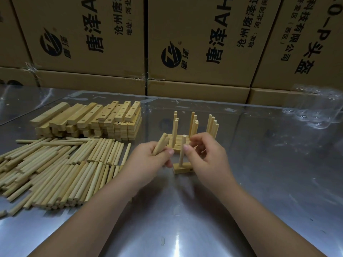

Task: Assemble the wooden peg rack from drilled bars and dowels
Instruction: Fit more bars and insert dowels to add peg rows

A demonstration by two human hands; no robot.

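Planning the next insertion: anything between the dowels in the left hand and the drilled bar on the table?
Nothing visible lies between. The left hand holds light round wooden dowels up-left of the short drilled wooden bar. The right hand pinches the upright dowel already seated in it.

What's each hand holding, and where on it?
Left hand grips spare dowels by their lower ends; right hand pinches the upright dowel near its top.

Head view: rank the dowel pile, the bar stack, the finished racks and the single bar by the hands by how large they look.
1. dowel pile
2. bar stack
3. finished racks
4. bar
The pile lies nearer the camera than the stack, so their true order is unsure.
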